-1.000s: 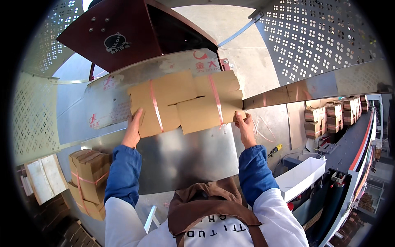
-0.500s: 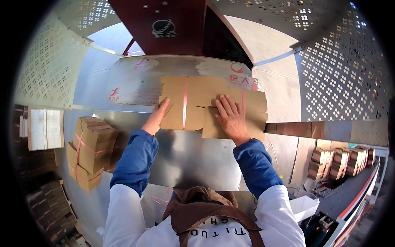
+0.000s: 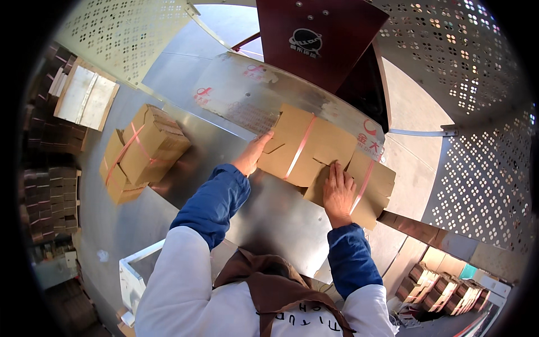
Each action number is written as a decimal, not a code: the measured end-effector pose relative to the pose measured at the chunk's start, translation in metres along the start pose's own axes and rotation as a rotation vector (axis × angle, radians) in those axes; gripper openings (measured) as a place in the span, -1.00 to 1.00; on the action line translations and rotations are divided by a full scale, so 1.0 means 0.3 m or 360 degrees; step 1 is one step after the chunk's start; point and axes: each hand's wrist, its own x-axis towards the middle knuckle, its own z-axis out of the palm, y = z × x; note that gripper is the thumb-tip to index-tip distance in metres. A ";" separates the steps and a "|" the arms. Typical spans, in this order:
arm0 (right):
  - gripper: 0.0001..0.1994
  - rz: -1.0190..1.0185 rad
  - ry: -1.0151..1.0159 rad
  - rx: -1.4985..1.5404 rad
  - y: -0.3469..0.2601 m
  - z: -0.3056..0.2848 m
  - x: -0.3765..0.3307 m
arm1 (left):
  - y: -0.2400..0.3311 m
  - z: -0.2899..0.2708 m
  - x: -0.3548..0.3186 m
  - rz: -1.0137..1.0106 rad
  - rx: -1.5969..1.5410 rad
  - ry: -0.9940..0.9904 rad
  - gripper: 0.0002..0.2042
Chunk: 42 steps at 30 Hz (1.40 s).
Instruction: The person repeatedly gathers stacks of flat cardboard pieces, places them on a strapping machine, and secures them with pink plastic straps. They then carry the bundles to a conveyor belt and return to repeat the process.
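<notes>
A bundle of flat cardboard cartons (image 3: 321,140), bound with pink straps, lies tilted in front of me on the metal worktable (image 3: 252,210). My left hand (image 3: 254,154) grips its left edge, with the thumb showing and the other fingers hidden by the cardboard. Flat on the bundle's right half rests my right hand (image 3: 338,194), its fingers stretched forward and close together beside a strap. Slits and flaps show in the top sheet. Blue sleeve covers (image 3: 210,202) are on both forearms.
Left of my arm sits a second strapped carton bundle (image 3: 149,149). Beyond the worktable stands a dark red machine housing (image 3: 314,50). Perforated metal panels (image 3: 477,185) flank it. Carton stacks stand at the lower right (image 3: 441,289) and far left (image 3: 53,199). A white frame (image 3: 130,281) is low at left.
My view has turned, so the scene appears rotated clockwise. The bundle now sits farther right in the picture. My right hand's fingers have come closer together; both hands remain on the cardboard.
</notes>
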 end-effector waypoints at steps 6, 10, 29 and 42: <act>-0.48 -0.0016 0.0023 0.0092 -0.008 0.009 0.015 | -0.044 -0.045 0.059 -0.0003 -0.0022 0.0131 -0.46; -0.49 -0.0014 0.0031 0.0075 -0.002 0.007 0.022 | -0.041 -0.019 0.054 0.0012 -0.0067 0.0105 -0.42; -0.52 -0.0170 0.0219 0.0138 0.003 0.041 0.029 | -0.076 -0.088 0.104 0.0024 0.0027 0.0162 -0.50; -0.52 -0.0108 0.0217 0.0074 0.045 0.070 0.026 | -0.040 -0.043 0.112 0.0053 0.0093 0.0020 -0.54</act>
